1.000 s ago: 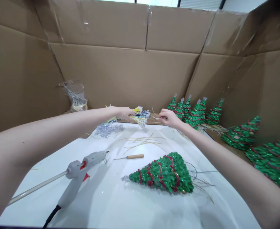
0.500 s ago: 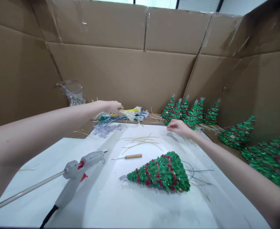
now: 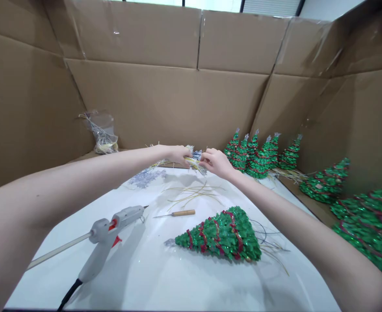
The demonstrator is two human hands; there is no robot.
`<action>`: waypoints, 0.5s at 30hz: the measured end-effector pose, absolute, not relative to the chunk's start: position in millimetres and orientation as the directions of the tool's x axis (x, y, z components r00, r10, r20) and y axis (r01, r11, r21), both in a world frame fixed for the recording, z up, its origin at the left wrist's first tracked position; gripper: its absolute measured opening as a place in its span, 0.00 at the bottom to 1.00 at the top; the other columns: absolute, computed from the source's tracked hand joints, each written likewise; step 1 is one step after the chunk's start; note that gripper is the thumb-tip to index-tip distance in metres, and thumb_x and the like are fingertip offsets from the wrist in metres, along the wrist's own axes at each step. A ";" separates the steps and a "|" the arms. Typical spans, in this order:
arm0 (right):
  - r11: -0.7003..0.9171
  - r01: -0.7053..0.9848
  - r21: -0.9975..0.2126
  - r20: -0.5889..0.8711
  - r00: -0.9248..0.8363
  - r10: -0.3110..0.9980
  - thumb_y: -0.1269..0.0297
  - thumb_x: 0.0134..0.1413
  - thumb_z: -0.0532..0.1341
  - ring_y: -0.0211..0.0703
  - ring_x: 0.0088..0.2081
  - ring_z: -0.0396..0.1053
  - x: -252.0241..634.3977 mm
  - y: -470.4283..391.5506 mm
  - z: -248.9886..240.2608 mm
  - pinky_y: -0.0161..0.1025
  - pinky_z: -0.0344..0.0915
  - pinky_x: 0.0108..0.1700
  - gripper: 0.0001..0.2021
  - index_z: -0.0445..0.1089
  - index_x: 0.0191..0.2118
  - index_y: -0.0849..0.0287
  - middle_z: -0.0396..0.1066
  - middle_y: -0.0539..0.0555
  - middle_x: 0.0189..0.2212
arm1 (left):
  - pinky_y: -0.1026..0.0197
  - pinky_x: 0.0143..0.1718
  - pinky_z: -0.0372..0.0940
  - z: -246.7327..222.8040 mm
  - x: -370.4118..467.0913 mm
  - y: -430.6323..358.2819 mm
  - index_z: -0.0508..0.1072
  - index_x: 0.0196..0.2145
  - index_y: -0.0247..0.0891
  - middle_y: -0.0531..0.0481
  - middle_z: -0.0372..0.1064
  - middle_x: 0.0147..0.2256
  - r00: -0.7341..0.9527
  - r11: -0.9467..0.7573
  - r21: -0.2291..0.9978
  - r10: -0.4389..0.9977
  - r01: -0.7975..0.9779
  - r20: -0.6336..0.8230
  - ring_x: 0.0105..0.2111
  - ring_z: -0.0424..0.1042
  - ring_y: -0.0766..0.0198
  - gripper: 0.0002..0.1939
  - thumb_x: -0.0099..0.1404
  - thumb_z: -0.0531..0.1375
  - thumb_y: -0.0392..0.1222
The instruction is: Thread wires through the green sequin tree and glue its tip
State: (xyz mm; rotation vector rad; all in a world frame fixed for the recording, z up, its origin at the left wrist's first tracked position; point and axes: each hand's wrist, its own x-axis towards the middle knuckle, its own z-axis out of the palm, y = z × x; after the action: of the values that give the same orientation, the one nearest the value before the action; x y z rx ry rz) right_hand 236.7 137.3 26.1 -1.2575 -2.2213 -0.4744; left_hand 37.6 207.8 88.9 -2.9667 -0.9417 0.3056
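At the far side of the white table, my left hand (image 3: 179, 156) is closed around a bundle of thin yellow and white wires (image 3: 195, 164). My right hand (image 3: 217, 162) meets the bundle's right end, its fingertips pinched on the wire tips; how many strands they grip is too small to tell. Behind both hands lie more wire bundles in blue and white (image 3: 197, 153), partly hidden. Nearer to me, several loose yellow wires (image 3: 191, 190) lie crossed on the table. A glittery green Christmas tree (image 3: 220, 236) with red garland lies on its side, silver tip to the left.
A hot glue gun (image 3: 104, 242) with its stick and black cord lies at left. Beside the tree rests a wooden-handled awl (image 3: 182, 213). Silver snowflake pieces (image 3: 147, 177) lie behind. Several trees (image 3: 259, 160) stand back right. A plastic bag (image 3: 102, 134) sits by the cardboard wall (image 3: 164, 104).
My left hand has moved right with the wire bundle. My right hand has come left and up from the table by the trees to the bundle's end.
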 end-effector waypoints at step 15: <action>0.404 0.915 0.007 0.651 -0.310 0.693 0.66 0.59 0.57 0.46 0.32 0.62 310.3 125.5 19.0 0.39 0.53 0.31 0.10 0.64 0.26 0.57 0.66 0.54 0.28 | 0.62 0.37 0.62 94.0 1.4 227.5 0.73 0.50 0.40 0.44 0.74 0.45 0.771 -0.786 -0.068 0.616 0.614 -0.160 0.41 0.71 0.55 0.24 0.60 0.57 0.54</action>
State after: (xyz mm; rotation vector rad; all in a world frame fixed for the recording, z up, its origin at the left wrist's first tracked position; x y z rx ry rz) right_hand 310.3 125.5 19.0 -1.3639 -2.0987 -0.5127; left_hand 1.4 227.5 94.0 -2.9456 -1.0233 0.2718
